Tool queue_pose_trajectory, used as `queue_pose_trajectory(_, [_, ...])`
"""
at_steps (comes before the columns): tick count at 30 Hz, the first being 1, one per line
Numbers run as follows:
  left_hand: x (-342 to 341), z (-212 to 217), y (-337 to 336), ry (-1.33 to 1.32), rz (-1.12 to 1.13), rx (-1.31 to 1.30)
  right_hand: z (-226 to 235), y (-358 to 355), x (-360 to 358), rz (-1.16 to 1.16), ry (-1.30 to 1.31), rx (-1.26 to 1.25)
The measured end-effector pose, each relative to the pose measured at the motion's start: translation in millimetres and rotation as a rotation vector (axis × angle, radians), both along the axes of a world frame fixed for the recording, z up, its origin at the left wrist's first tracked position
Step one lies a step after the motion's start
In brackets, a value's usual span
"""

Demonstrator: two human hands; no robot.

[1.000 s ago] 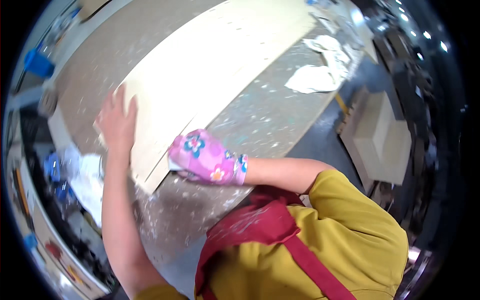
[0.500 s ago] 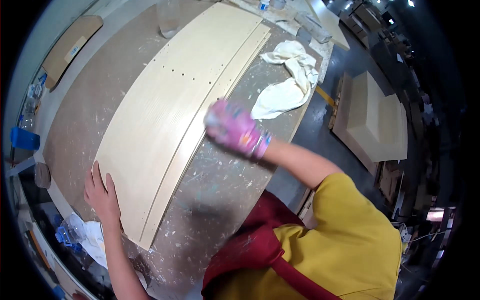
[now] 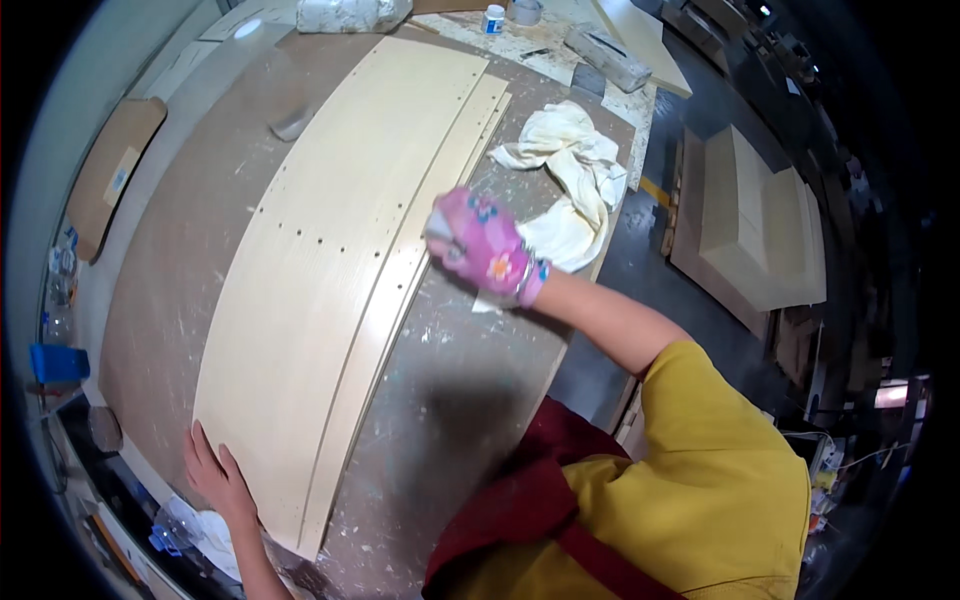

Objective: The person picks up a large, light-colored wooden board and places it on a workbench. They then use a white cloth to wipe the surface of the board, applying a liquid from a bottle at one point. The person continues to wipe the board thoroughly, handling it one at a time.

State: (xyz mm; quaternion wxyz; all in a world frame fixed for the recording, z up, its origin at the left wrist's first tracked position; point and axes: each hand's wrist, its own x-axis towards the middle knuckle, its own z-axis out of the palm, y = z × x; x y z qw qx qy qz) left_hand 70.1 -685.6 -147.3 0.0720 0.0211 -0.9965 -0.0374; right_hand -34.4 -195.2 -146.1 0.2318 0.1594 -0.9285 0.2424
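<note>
Long pale wood panels lie stacked on the worn table, their right edges stepped. The top panel has rows of small dark holes. My bare left hand rests at the panel's left edge near its close end, fingers stretched. My right hand, in a pink flowered glove, is closed at the stepped right edge. Something whitish shows at its fingers, too little seen to name. A crumpled white cloth lies just beyond the gloved hand, partly behind it.
A cloudy clear container stands left of the panels' far end. At the back are a small white bottle with a blue label and a grey dusty block. A blue bin hangs at the left. Large cream boards stand on the right.
My gloved right hand has moved farther along the panels' right edge, past one of the holes. My left hand stays at the left edge. The whole view has shifted, so the panels sit lower.
</note>
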Motion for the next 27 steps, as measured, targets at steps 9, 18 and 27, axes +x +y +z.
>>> queue_pose_trajectory(9, [0, 3, 1, -0.063, -0.002, -0.016, -9, 64, -50, -0.095, -0.035, -0.037])
queue_pose_trajectory(18, [-2, 5, 2, -0.075, -0.026, -0.028, -23, 123, -93, -0.053, 0.020, -0.061])
queue_pose_trajectory(27, [-4, 17, 16, -0.081, -0.035, -0.011, -22, 217, -180, -0.316, -0.094, 0.065])
